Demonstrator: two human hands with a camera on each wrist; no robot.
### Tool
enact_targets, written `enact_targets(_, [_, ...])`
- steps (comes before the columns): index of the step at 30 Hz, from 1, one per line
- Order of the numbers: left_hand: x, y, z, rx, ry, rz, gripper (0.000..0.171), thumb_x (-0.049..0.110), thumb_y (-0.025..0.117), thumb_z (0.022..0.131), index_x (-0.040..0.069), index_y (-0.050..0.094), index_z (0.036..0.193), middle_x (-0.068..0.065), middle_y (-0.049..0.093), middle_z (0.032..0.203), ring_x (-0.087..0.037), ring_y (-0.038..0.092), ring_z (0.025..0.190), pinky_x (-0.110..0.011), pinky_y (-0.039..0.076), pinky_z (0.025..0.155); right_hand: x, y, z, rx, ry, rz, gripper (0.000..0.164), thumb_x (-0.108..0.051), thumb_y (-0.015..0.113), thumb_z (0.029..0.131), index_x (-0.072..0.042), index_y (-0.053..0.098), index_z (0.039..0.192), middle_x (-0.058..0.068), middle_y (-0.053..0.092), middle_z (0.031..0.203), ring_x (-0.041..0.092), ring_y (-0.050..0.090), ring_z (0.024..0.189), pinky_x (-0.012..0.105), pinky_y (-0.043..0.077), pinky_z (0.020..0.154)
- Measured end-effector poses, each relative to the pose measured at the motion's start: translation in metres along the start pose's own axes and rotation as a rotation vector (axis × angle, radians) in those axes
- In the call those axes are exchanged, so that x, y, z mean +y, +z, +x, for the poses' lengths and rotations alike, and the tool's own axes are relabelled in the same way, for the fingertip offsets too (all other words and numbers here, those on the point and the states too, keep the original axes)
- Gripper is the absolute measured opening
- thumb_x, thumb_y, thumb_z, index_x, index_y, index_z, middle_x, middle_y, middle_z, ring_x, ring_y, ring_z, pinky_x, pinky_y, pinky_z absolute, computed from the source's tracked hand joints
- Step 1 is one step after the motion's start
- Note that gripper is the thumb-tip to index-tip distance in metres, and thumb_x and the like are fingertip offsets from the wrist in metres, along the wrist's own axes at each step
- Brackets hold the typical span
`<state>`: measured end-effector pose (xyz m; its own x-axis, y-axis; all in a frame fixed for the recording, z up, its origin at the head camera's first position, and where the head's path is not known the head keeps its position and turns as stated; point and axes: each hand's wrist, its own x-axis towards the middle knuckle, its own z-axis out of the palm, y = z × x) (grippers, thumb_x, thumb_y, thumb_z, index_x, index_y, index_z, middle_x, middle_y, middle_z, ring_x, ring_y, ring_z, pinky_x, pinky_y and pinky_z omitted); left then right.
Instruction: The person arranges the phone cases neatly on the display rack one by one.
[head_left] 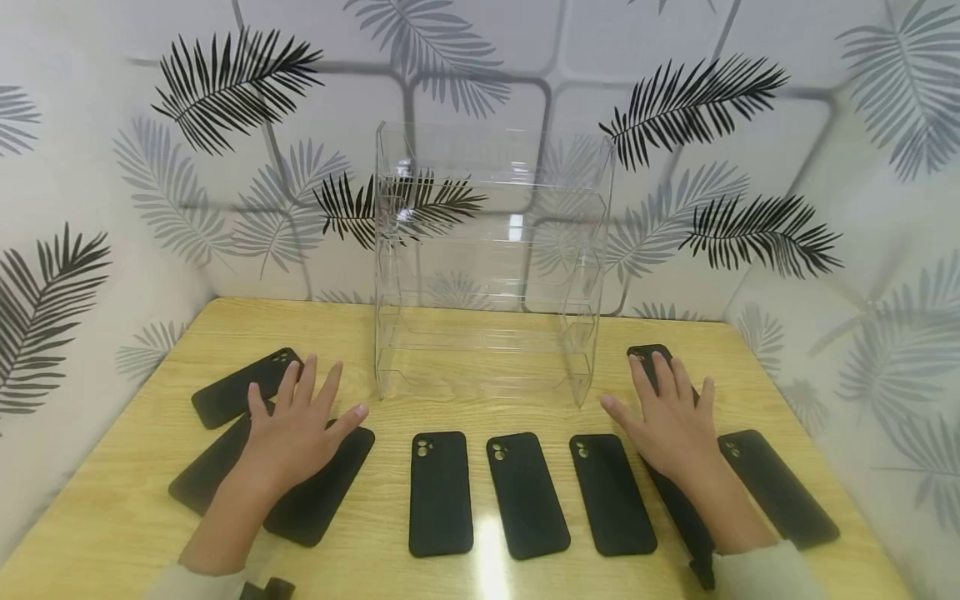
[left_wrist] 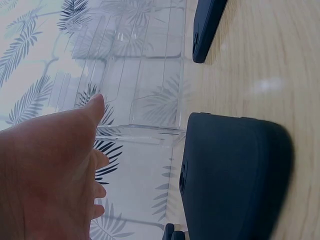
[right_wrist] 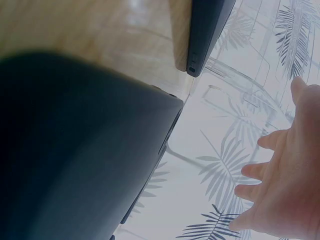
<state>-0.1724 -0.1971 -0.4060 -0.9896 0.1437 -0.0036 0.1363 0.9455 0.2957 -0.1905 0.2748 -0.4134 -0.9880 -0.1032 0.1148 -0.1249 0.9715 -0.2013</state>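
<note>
My left hand [head_left: 292,437] hovers with spread fingers over the left group of black phone cases, where one case [head_left: 322,492] lies partly under it. Another case [head_left: 243,390] lies past its fingertips, and a third [head_left: 210,467] is half covered by the hand. On the other side, my right hand [head_left: 675,429] is spread above a long-lying black case [head_left: 682,508], largely hidden by the hand and forearm. Both wrist views show fingers extended and holding nothing, with a dark case [left_wrist: 230,175] below the left palm and one [right_wrist: 90,145] near the right.
A clear acrylic tiered rack [head_left: 491,340] stands at the back middle of the wooden table [head_left: 337,325]. Between the hands lie three black cases [head_left: 441,496], [head_left: 528,496], [head_left: 613,496] in a row. One more case [head_left: 780,487] lies at the right. Leaf-patterned walls enclose the table.
</note>
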Motion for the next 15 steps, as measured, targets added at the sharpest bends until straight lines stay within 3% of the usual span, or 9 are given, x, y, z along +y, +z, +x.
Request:
enact_targets(7, [-0.001,0.000,0.002,0.002,0.014,-0.008,0.090,0.071,0.035,0.099,0.012,0.014,0.164,-0.026,0.000,0.167,-0.047,-0.002,0.154,-0.079,-0.013,0.110,0.001,-0.001,-0.001,0.013,-0.006,0.005,0.088,-0.071,0.033,0.100,-0.011,0.019,0.163,0.028,0.012,0.165,0.052,0.004,0.151,0.079,-0.009,0.111])
enact_targets(11, [-0.001,-0.001,0.008,0.051,0.052,-0.019,0.088,0.067,0.037,0.101,0.010,0.013,0.163,-0.026,0.007,0.167,-0.048,0.006,0.153,-0.077,0.002,0.114,0.002,-0.003,-0.002,0.040,-0.019,0.018,0.085,-0.068,0.036,0.101,-0.011,0.020,0.162,0.028,0.015,0.164,0.052,0.008,0.150,0.078,-0.004,0.112])
enact_targets(15, [0.002,-0.003,0.020,0.100,0.089,-0.140,0.084,0.061,0.040,0.103,0.008,0.012,0.163,-0.025,0.014,0.166,-0.049,0.015,0.151,-0.073,0.017,0.115,0.005,-0.006,-0.003,0.057,-0.033,0.031,0.082,-0.064,0.037,0.102,-0.009,0.021,0.161,0.030,0.019,0.162,0.053,0.013,0.149,0.077,0.003,0.113])
